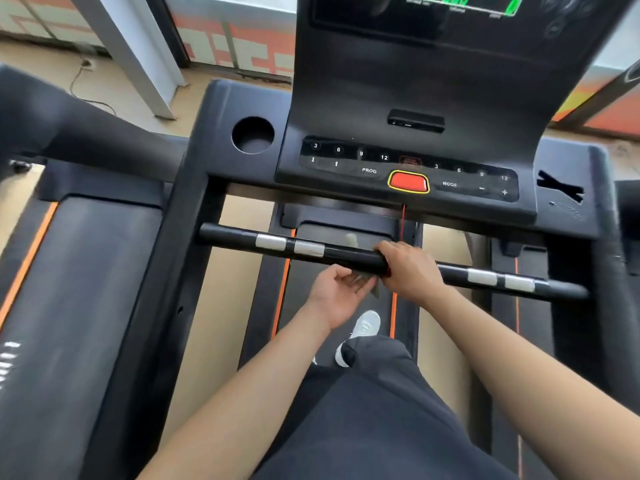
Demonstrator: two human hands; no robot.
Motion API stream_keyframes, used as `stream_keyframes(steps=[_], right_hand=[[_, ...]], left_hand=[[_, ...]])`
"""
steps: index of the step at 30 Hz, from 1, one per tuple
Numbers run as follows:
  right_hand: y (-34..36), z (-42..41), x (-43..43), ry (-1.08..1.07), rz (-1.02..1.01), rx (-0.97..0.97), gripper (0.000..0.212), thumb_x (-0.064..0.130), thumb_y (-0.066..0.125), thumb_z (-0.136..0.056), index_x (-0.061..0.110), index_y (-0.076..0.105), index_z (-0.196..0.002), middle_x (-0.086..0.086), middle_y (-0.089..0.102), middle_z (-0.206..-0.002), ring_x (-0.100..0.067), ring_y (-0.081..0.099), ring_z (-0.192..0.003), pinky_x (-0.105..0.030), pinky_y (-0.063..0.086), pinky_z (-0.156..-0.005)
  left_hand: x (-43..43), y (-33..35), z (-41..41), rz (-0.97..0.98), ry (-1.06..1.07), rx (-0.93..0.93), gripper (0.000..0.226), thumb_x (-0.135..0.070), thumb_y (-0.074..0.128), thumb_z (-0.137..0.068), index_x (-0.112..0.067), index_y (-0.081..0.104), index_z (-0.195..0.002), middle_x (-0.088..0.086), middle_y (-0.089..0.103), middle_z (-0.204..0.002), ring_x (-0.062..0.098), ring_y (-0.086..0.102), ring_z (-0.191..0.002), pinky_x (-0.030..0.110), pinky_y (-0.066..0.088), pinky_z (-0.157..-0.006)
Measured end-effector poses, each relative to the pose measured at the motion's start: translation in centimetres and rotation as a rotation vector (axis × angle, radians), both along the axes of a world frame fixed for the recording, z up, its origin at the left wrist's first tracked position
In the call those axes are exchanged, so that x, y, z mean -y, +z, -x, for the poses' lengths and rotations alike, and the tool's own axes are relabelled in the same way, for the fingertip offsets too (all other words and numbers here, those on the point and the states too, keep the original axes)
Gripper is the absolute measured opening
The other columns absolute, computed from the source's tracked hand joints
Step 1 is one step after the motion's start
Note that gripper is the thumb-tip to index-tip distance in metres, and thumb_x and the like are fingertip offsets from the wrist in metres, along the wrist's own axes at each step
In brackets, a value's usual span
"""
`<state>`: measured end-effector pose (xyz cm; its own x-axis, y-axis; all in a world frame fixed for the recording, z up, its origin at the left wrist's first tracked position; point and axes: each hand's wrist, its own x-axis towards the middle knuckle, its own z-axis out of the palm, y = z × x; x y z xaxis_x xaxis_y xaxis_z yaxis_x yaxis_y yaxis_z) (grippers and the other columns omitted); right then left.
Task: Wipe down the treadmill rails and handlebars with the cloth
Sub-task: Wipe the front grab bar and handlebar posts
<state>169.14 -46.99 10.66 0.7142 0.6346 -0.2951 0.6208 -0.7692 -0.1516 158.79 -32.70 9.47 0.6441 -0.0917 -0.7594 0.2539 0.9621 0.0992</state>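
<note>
- Right hand [410, 271] clenched over the middle of the handlebar [346, 252]; we can't tell if cloth sits under the palm.
- Left hand [336, 292] pinches the grey cloth [369, 284] just under the bar.
- We judge that pinch keeps the cloth taut for wiping round the bar.

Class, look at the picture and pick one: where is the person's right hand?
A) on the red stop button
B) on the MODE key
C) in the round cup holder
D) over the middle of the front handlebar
D: the right hand curls over the handlebar near its middle, while the left hand holds the cloth just under it.
</note>
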Motion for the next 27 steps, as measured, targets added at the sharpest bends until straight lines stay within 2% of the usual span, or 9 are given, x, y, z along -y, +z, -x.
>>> stream_keyframes(steps=[4,7,11,15,18,21,27], right_hand=[[-0.1,0.0,0.0,0.002,0.003,0.012,0.035,0.026,0.063,-0.079,0.028,0.055,-0.113,0.006,0.066,-0.102,-0.024,0.062,-0.102,-0.037,0.048,-0.073],[0.0,0.1,0.0,-0.006,-0.002,0.027,0.033,0.024,0.064,-0.079,0.028,0.056,-0.111,0.006,0.067,-0.101,-0.024,0.062,-0.100,-0.037,0.049,-0.072],[0.0,0.2,-0.1,-0.009,-0.006,0.030,0.034,0.021,0.063,-0.077,0.028,0.056,-0.109,0.007,0.067,-0.099,-0.024,0.062,-0.099,-0.037,0.051,-0.071],[-0.1,0.2,0.0,-0.006,-0.009,0.036,0.033,0.023,0.067,-0.077,0.028,0.055,-0.108,0.007,0.066,-0.098,-0.023,0.061,-0.098,-0.036,0.049,-0.070],[-0.3,0.1,0.0,0.001,-0.021,0.046,0.031,0.026,0.069,-0.080,0.029,0.055,-0.108,0.008,0.066,-0.099,-0.022,0.061,-0.098,-0.034,0.041,-0.069],[-0.3,0.2,-0.2,0.006,-0.022,0.050,0.031,0.031,0.071,-0.083,0.029,0.055,-0.110,0.008,0.066,-0.101,-0.022,0.060,-0.100,-0.034,0.038,-0.071],[-0.2,0.4,-0.3,-0.015,0.003,0.058,0.029,0.025,0.066,-0.082,0.027,0.055,-0.109,0.008,0.067,-0.102,-0.023,0.060,-0.101,-0.036,0.042,-0.074]], left_hand=[[-0.1,0.1,0.5,0.035,0.069,0.005,0.030,-0.001,0.039,-0.090,0.001,0.063,-0.108,0.021,0.067,-0.110,0.037,0.061,-0.114,0.048,0.049,-0.102],[-0.9,0.2,1.3,0.054,0.115,0.016,0.021,-0.013,0.050,-0.090,-0.002,0.063,-0.103,0.019,0.062,-0.114,0.035,0.058,-0.122,0.050,0.045,-0.109],[-2.4,0.1,2.5,0.092,0.150,0.029,0.029,-0.029,0.065,-0.086,-0.007,0.063,-0.104,0.016,0.058,-0.122,0.033,0.051,-0.135,0.051,0.045,-0.109],[-4.4,0.2,3.5,0.081,0.219,0.019,0.041,-0.042,0.070,-0.084,-0.008,0.064,-0.106,0.017,0.060,-0.124,0.036,0.054,-0.131,0.053,0.042,-0.111],[-6.3,0.5,4.5,0.050,0.299,-0.006,0.042,-0.048,0.066,-0.085,-0.010,0.064,-0.103,0.015,0.060,-0.117,0.035,0.054,-0.128,0.054,0.040,-0.113],[-7.3,0.6,5.1,0.025,0.349,-0.007,0.046,-0.050,0.061,-0.086,-0.013,0.061,-0.112,0.013,0.058,-0.116,0.033,0.056,-0.122,0.054,0.042,-0.110],[-4.8,0.7,4.1,0.061,0.252,0.058,0.044,-0.053,0.062,-0.084,-0.016,0.060,-0.107,0.014,0.064,-0.111,0.039,0.063,-0.114,0.064,0.039,-0.108]])
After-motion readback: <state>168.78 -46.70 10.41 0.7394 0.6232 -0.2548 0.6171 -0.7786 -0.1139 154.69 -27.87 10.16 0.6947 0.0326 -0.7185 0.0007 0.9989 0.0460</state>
